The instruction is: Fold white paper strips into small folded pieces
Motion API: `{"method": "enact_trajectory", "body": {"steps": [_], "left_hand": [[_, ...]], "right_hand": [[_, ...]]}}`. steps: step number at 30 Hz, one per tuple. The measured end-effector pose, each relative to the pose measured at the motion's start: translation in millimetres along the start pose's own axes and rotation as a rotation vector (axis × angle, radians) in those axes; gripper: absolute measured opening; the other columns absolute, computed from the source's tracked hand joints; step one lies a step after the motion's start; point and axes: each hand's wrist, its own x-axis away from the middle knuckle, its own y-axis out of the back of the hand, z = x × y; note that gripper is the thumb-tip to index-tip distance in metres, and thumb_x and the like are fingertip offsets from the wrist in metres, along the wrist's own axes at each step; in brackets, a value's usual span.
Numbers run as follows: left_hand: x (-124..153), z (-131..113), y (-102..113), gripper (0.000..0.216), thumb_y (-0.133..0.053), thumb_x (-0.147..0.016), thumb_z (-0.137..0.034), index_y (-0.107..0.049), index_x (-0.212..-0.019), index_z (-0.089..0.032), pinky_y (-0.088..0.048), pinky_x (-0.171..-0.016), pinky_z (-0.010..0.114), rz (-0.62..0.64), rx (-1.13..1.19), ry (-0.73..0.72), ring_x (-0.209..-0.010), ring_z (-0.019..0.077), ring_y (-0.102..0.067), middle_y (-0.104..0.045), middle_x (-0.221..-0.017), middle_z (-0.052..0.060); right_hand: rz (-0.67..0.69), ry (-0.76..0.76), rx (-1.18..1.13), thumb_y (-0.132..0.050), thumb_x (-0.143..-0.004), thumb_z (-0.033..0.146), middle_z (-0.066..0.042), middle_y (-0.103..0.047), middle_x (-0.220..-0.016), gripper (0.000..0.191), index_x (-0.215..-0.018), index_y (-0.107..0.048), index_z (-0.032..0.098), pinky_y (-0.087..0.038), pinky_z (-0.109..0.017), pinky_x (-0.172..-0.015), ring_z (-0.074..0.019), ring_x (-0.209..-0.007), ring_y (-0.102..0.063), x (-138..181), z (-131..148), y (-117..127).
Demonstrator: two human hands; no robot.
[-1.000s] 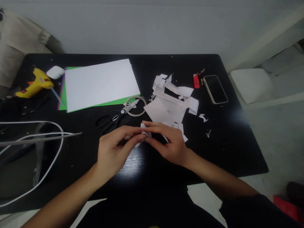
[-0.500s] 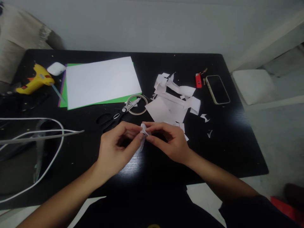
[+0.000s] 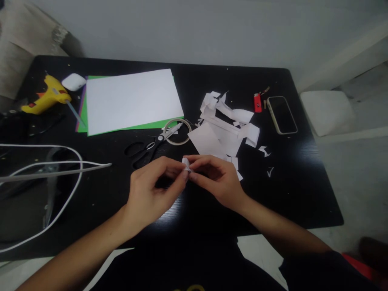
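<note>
Between my two hands is a small folded piece of white paper (image 3: 186,163), held above the front half of the black table. My left hand (image 3: 154,188) pinches it from the left with thumb and fingertips. From the right, my right hand (image 3: 216,180) pinches the same piece, its fingertips meeting those of the left. Most of the paper is hidden behind the fingers. Just beyond my left hand lie black-handled scissors (image 3: 160,138), their blades resting across a roll of tape (image 3: 188,130). White paper scraps (image 3: 224,131) are heaped beyond my right hand.
White sheets (image 3: 133,103) lie over green paper (image 3: 136,126) at the back left. Beside them are a yellow glue gun (image 3: 50,97) and a white case (image 3: 73,82). A white cable (image 3: 75,190) loops at left. A red lighter (image 3: 257,103) and a phone (image 3: 282,115) lie at right.
The view has shifted slightly. Both hands still pinch the paper; it has turned a little between the fingertips, and the part that hung below the fingers no longer shows.
</note>
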Motion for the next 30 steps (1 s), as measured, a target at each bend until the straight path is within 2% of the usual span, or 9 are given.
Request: {"method": "enact_trajectory", "body": {"steps": [15, 30], "left_hand": [[1.0, -2.1, 0.5, 0.006, -0.075, -0.092, -0.018, -0.073, -0.096, -0.021, -0.058, -0.061, 0.023, -0.019, -0.025, -0.002, -0.065, 0.011, -0.072, -0.077, -0.083, -0.002], [0.3, 0.3, 3.6, 0.009, -0.074, -0.093, -0.018, -0.073, -0.099, -0.025, -0.061, -0.067, 0.029, 0.017, -0.025, -0.038, -0.073, 0.015, -0.072, -0.077, -0.086, 0.0]], "right_hand": [[-0.01, 0.088, 0.082, -0.083, -0.087, 0.014, -0.004, -0.079, -0.126, 0.02, -0.101, -0.082, 0.028, -0.06, -0.037, -0.108, -0.0211, -0.122, -0.074, 2.6, 1.5, -0.1], [-0.026, 0.229, 0.271, -0.085, -0.087, 0.015, -0.003, -0.08, -0.126, 0.022, -0.103, -0.084, 0.031, -0.059, -0.045, -0.111, -0.0234, -0.119, -0.076, 1.3, 2.4, 4.3]]}}
